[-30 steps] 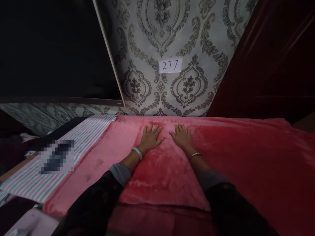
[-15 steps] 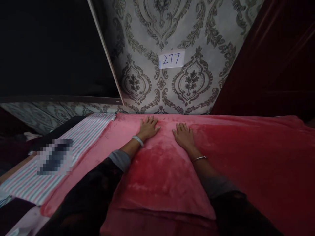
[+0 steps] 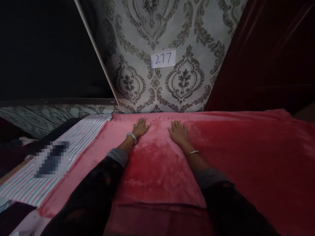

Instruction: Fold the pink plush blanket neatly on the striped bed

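A red and pink plush blanket (image 3: 157, 177) lies spread before me, reaching up to the wall. My left hand (image 3: 140, 127) rests flat on its far part, fingers spread, with a pale bangle at the wrist. To its right, my right hand (image 3: 178, 132) also presses palm down on the blanket, fingers stretched toward the wall; a thin bracelet circles that wrist. Neither hand holds anything. Near my forearms the blanket shows a folded edge, with a darker layer below it.
A striped cloth (image 3: 81, 137) lies along the blanket's left side, partly blurred out. A large dark screen (image 3: 54, 52) hangs at upper left. Patterned wallpaper (image 3: 137, 49) bears a paper marked 277 (image 3: 163, 59). A dark red panel (image 3: 265, 59) stands at right.
The view has shifted slightly to the right. My left hand has slid a little further left on the blanket, away from my right hand. Both stay flat.
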Demonstrator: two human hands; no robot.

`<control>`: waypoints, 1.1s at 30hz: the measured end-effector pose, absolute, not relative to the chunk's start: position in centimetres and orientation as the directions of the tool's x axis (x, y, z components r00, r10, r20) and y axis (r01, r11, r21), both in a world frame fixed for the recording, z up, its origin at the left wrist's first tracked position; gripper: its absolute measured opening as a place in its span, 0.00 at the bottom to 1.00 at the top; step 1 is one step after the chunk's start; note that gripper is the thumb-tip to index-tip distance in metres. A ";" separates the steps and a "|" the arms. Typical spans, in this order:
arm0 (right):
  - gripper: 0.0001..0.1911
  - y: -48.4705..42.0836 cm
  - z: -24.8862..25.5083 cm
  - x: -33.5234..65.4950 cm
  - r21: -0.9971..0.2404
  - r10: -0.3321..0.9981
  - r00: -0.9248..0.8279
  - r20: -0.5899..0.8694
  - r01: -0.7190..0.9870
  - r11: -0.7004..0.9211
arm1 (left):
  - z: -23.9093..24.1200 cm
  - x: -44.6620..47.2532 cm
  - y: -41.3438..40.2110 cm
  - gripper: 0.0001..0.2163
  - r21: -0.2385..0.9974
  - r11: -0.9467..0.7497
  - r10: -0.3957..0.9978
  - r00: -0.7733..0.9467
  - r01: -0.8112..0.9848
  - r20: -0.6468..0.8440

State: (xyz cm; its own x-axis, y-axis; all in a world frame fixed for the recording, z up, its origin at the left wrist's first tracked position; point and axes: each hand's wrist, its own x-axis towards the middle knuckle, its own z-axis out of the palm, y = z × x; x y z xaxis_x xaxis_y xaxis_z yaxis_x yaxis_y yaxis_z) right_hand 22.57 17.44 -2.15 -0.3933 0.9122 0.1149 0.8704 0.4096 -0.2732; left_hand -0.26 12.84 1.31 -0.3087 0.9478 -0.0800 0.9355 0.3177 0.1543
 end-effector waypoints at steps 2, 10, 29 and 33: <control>0.31 17.8 -1.4 23.0 -0.320 0.909 -0.409 0.077 0.854 0.411 | 2.4 0.0 12.5 0.32 0.157 0.327 0.944 -0.313 0.932 -0.106; 0.31 14.2 -0.5 25.9 -0.383 0.859 -0.466 0.213 0.768 0.513 | 2.3 9.9 7.1 0.30 0.174 -0.052 0.998 0.056 0.983 -0.019; 0.29 8.6 -2.5 27.5 -0.203 0.848 -0.506 0.157 0.824 0.529 | 1.3 6.4 -0.1 0.30 0.036 0.130 0.988 -0.126 0.991 -0.091; 0.30 9.6 -1.9 27.8 -0.200 0.836 -0.544 0.075 0.813 0.547 | 2.7 4.9 -2.5 0.28 0.065 0.152 0.977 -0.140 0.986 -0.164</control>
State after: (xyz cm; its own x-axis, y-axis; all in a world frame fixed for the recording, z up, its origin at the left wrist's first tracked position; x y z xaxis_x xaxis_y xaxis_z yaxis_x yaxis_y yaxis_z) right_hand 27.84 9.63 -1.89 -0.5436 0.8360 0.0747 0.8132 0.5466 -0.1997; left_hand 4.86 -2.49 2.67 -0.1396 0.9765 -0.1639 0.9862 0.1520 0.0653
